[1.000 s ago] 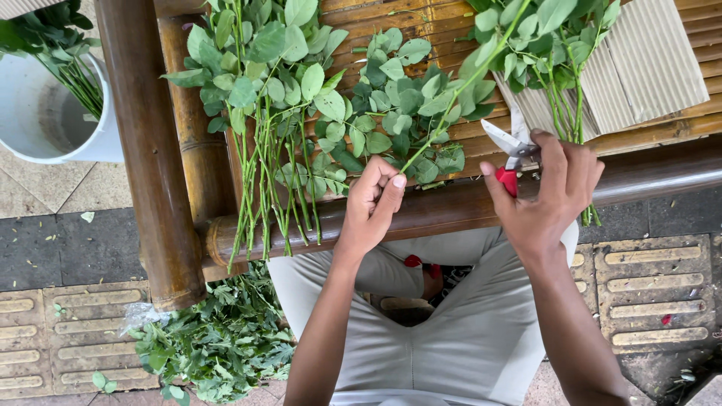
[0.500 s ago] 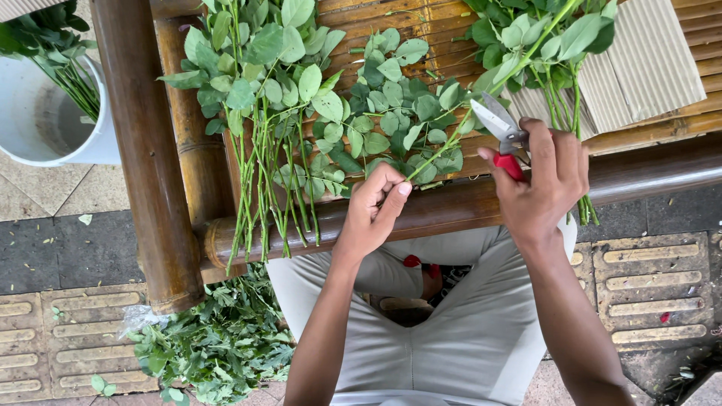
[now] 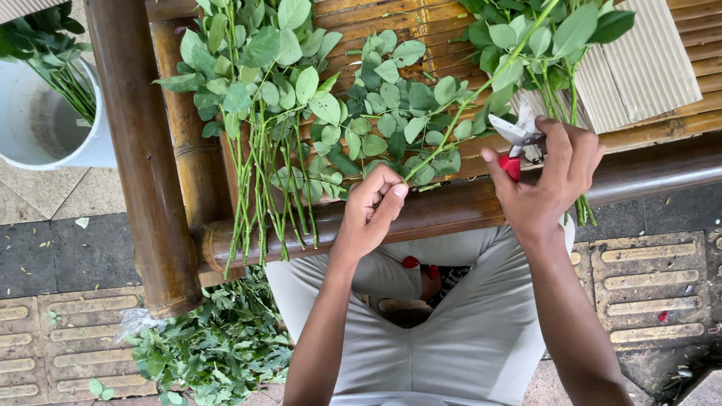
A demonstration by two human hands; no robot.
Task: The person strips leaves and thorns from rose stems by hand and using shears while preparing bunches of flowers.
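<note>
The left hand [image 3: 370, 212] pinches the stem [image 3: 474, 98] low; the right hand [image 3: 545, 180] grips open shears [image 3: 515, 135] near the bench [image 3: 451, 207] front edge. Best keep the stem taut.

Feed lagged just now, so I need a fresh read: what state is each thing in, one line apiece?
left hand: pinching the lower end of a stem
stem: held slanting up over the bench, leafy
right hand: gripping the pruners
pruners: blades open, beside the stem
stem bundle: lying on the bench, ends overhanging
bucket: upright, holding stems
leaf pile: heaped on the floor
</note>
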